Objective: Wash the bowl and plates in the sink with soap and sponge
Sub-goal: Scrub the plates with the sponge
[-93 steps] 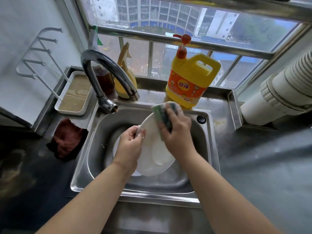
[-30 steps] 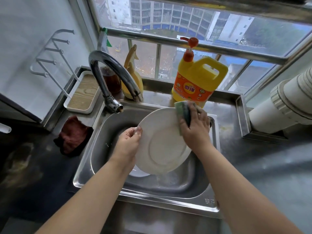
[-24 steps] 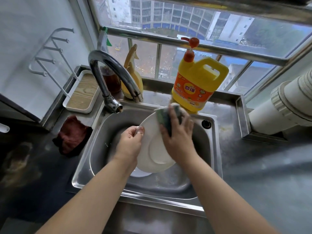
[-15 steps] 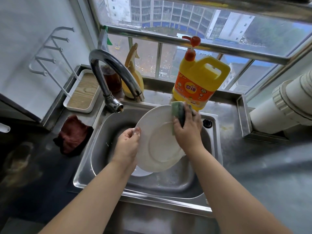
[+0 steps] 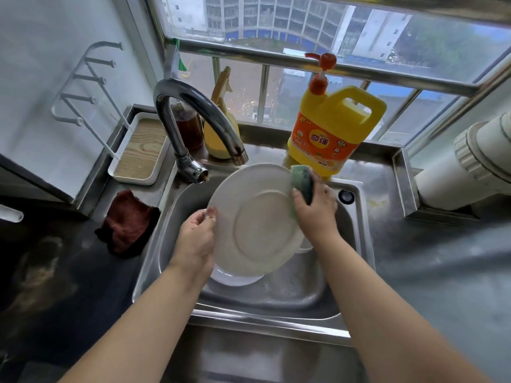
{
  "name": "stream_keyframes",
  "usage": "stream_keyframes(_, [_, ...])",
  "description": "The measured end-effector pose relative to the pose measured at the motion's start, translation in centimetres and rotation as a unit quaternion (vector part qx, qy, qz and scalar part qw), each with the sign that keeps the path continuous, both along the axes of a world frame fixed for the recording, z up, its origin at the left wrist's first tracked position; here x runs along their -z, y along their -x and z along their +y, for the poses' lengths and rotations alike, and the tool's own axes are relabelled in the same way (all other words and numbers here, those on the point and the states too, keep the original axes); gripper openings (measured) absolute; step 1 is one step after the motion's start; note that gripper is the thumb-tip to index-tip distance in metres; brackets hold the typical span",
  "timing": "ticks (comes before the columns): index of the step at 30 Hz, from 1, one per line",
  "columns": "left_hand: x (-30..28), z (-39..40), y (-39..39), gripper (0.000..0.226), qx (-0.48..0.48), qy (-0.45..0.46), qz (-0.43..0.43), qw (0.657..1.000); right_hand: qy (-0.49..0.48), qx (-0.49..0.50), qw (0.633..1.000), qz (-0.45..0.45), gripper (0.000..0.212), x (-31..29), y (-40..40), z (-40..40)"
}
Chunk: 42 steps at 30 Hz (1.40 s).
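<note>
Plate: a round white ceramic plate (image 5: pixel 258 221) is being held tilted above the stainless steel sink (image 5: pixel 276 317) at the centre of the frame, its underside with the raised foot ring being turned toward the camera; its surface is looking smooth and wet, with no marks that can be made out.
Left hand: the left hand (image 5: pixel 197 239) is being curled round the plate's left rim, the thumb being pressed on the near face and the fingers being hidden behind.
Right hand: the right hand (image 5: pixel 315 214) is being closed round a green and yellow sponge (image 5: pixel 301 183), which is being pressed against the plate's upper right rim.
Other dishes: a second white dish (image 5: pixel 235 279) is lying in the sink basin under the held plate, only its lower edge being shown; whether it is a plate or a bowl cannot be told.
Soap: a yellow plastic detergent jug with a red pump (image 5: pixel 331 128) is standing behind the sink, at upper centre right.
Tap: a curved chrome tap (image 5: pixel 190 120) is arching over the sink's upper left corner; no running water is being seen.
Cloth: a crumpled dark red cloth (image 5: pixel 128 221) is lying on the counter just left of the sink.
</note>
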<state>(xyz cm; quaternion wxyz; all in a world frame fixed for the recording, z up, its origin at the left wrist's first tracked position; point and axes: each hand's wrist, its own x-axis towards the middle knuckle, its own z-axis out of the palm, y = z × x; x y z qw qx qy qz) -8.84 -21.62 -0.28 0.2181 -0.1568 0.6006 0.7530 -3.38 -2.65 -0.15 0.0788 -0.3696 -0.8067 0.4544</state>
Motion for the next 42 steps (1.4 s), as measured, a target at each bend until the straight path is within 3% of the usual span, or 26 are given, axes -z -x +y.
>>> stream_keyframes(3, [0.1,-0.9,1.1,0.021,-0.037,-0.069,-0.028,0.997,0.106,0.082,0.990,0.037,0.056,1.3,-1.5,-0.1])
stream_keyframes(5, [0.2,-1.2,1.3,0.020,-0.041,-0.107,-0.048,0.992,0.211,0.134,0.964,0.087,0.056,1.5,-2.2,-0.9])
stream_keyframes(7, [0.4,-1.4,0.7,0.021,-0.026,-0.130,-0.066,0.989,0.257,0.167,0.942,0.133,0.055,1.6,-2.7,-1.4])
stream_keyframes(10, [0.8,-2.4,-0.3,0.022,0.024,-0.168,-0.110,0.979,0.224,0.157,0.947,0.168,0.056,1.1,-3.1,-1.4])
stream_keyframes(13, [0.8,-4.0,0.1,0.033,0.140,-0.176,-0.127,0.966,0.168,0.085,0.968,0.165,0.063,0.0,-3.6,-0.6])
stream_keyframes(15, [0.1,-4.5,1.6,0.040,0.225,-0.148,-0.121,0.955,0.129,0.022,0.979,0.155,0.066,-0.8,-3.8,0.0])
stream_keyframes(19, [-2.8,-3.5,4.5,0.031,0.377,-0.064,-0.088,0.920,0.038,-0.082,0.988,0.123,0.067,-2.1,-3.9,0.2])
stream_keyframes(23, [-3.6,-1.2,4.5,0.019,0.335,0.041,-0.030,0.941,-0.084,-0.104,0.987,0.087,0.068,-3.3,-3.2,-1.3])
stream_keyframes(29, [-2.4,0.2,1.3,0.022,0.232,0.026,-0.002,0.972,-0.199,-0.121,0.972,-0.026,0.064,-3.3,-1.7,-6.3])
stream_keyframes(34, [-2.2,-0.3,0.6,0.024,0.183,0.002,-0.001,0.983,-0.228,-0.099,0.968,-0.037,0.063,-2.9,-1.1,-5.5])
stream_keyframes(39, [-2.2,-0.9,0.6,0.026,0.154,0.006,0.018,0.988,-0.094,0.027,0.994,-0.053,0.063,-2.6,-1.4,-3.6])
stream_keyframes(42, [-2.4,-0.9,0.6,0.026,0.161,0.022,0.037,0.986,-0.144,-0.030,0.989,-0.014,0.066,-3.0,-1.2,-6.8])
